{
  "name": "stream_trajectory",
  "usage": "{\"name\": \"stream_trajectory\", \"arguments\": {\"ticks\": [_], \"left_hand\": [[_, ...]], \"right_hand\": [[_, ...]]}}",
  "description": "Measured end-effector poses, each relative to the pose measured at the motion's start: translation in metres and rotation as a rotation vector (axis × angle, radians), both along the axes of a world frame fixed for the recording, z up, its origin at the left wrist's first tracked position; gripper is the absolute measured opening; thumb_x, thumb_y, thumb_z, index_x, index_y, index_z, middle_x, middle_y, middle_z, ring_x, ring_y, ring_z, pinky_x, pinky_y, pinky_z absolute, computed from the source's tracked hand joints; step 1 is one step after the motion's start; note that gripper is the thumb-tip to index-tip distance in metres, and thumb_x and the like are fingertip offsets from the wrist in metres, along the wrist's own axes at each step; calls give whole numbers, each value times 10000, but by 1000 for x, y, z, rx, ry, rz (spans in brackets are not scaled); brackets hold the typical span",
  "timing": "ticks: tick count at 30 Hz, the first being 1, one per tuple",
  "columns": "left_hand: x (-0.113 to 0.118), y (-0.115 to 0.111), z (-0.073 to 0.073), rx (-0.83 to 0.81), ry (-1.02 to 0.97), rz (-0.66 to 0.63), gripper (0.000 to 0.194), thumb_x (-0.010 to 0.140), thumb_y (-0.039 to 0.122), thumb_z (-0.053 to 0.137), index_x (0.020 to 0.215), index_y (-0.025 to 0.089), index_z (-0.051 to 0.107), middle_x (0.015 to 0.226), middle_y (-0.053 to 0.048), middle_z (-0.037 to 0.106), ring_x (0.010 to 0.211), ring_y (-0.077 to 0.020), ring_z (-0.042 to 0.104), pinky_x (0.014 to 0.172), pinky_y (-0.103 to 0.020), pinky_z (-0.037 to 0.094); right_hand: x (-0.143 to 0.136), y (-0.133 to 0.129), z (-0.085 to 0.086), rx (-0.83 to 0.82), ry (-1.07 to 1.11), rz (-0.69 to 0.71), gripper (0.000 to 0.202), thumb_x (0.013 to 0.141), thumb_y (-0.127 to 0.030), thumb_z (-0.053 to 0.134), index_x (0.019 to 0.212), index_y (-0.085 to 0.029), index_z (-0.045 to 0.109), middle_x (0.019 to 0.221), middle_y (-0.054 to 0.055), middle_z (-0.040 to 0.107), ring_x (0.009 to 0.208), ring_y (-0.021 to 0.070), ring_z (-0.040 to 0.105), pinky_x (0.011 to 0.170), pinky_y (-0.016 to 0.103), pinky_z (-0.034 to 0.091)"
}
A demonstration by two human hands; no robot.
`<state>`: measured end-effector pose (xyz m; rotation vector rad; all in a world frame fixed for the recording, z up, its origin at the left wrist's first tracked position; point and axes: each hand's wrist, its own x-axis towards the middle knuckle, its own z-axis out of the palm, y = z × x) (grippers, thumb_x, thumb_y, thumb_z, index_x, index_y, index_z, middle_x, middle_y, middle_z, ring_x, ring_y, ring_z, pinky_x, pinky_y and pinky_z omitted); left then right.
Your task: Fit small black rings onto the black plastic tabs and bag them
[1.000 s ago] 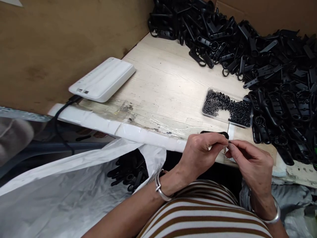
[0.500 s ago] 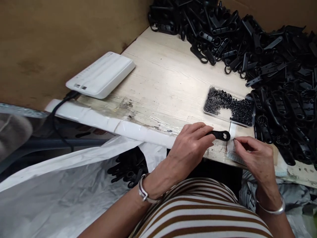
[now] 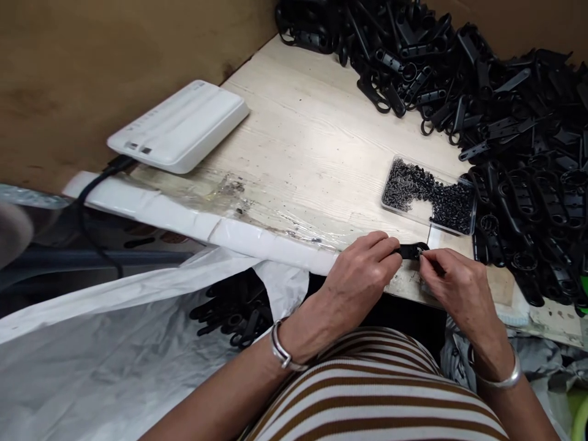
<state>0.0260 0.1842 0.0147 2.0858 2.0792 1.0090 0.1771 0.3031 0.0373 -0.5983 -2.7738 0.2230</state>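
Near the front edge of the pale table, my left hand (image 3: 365, 266) grips a black plastic part (image 3: 410, 250) by its left end. The part's rounded end, with a hole, points right. My right hand (image 3: 454, 282) is pinched at that rounded end, its fingertips touching the part. Whatever lies between those fingertips is too small to make out. Just behind the hands, a clear shallow tray (image 3: 416, 214) holds many tiny black pieces and fine dark metallic bits.
A large heap of black plastic parts (image 3: 482, 104) covers the back and right of the table. At the left sits a white box-like device (image 3: 179, 125) with a black cable. Below the table edge, a white bag (image 3: 114, 361) holds more black parts.
My right hand has moved left, from beside the black part onto its rounded end. My left hand still holds the part. The view has shifted slightly.
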Motion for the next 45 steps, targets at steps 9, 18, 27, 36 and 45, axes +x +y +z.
{"name": "stream_trajectory", "arguments": {"ticks": [9,18,27,36,45], "left_hand": [[1,-1,-5,-12,32,-14,234,904,17,449,765,121,605,916,-80,630,893,-197,560,759,-303,545],[0,-1,-3,-85,-9,-25,168,913,64,508,784,118,601,911,-56,610,857,-177,562,730,-285,535],[-2,-1,-5,-90,-8,-54,194,916,43,464,802,121,601,996,-86,647,935,-190,585,810,-315,561],[-2,-1,-2,-69,-29,-61,194,895,18,464,782,117,588,977,-106,655,945,-205,595,807,-333,573],[-4,-2,0,-46,-29,-83,234,886,-2,444,734,113,580,934,-115,653,939,-208,598,796,-329,582]], "right_hand": [[-16,-14,16,73,-360,-72,221,906,-138,467,704,-182,547,617,26,585,509,169,534,508,298,270],[-15,9,26,-637,-366,-227,267,925,-274,474,718,-209,630,575,-46,647,537,112,595,582,219,401],[-19,-4,23,-444,-306,-326,221,893,-255,507,708,-211,620,512,-43,621,483,125,588,565,237,377],[-17,-7,21,-257,-354,-212,268,953,-250,451,709,-200,551,545,-2,613,497,150,598,535,255,343],[-23,-8,19,-46,-521,-50,232,921,-120,415,720,-201,498,541,13,531,458,169,480,484,297,256]]}}
